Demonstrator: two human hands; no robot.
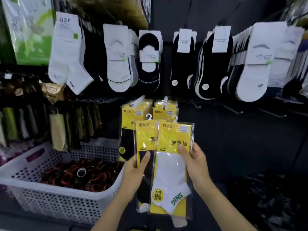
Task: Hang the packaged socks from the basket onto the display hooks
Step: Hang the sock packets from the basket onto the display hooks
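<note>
Two yellow sock packs stand upright side by side in front of me. My left hand (135,170) grips the black-sock pack (144,140), and my right hand (194,162) grips the white-sock pack (171,172), which overlaps the black one. Each pack has a small white hanger at its top. Just behind them, more yellow sock packs (131,114) hang on two display hooks (165,100). The white perforated basket (55,202) sits at the lower left, holding dark rolled items with red-orange trim.
White and black socks (116,59) hang in a row across the dark wall above. Bare hooks (240,111) jut out to the right of the yellow packs. Olive and beige packaged goods (58,129) hang left, above the basket. Dark bags (270,202) lie lower right.
</note>
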